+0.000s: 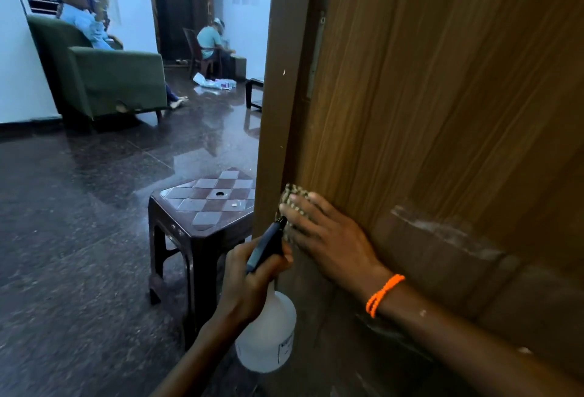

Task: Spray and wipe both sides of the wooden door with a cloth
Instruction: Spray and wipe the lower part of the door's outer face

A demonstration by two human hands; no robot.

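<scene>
We press the soft cloth [292, 203] flat against the wooden door [442, 112] edge, right hand [325, 235] fingers straight; left hand [249, 283] grips the seemingly light spray bottle [268, 333] neck.

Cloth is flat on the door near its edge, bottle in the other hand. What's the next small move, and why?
Probably slide the right hand and cloth down the wooden door: pale smudges show lower on the panel. The left hand grips the spray bottle.
</scene>
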